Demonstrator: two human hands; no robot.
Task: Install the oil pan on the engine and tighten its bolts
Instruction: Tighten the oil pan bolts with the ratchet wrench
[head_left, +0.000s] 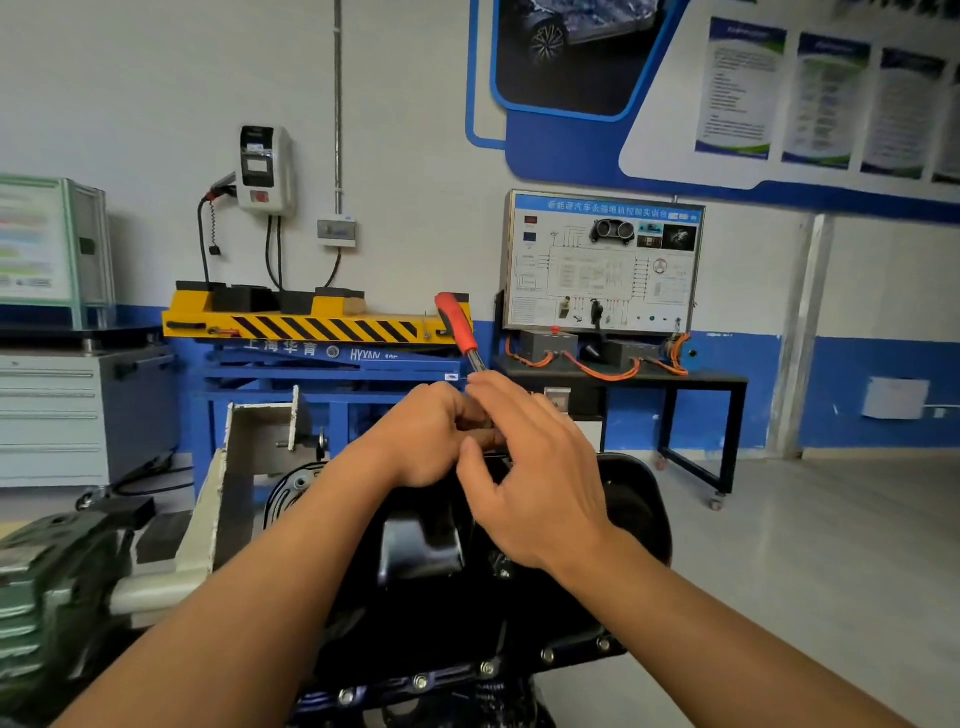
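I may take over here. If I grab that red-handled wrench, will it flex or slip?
Probably stiff: the wrench shows a straight metal shank below its red grip. The grip looks smooth, so perhaps slippery. It stands tilted over the oil pan, so it would likely topple if released.
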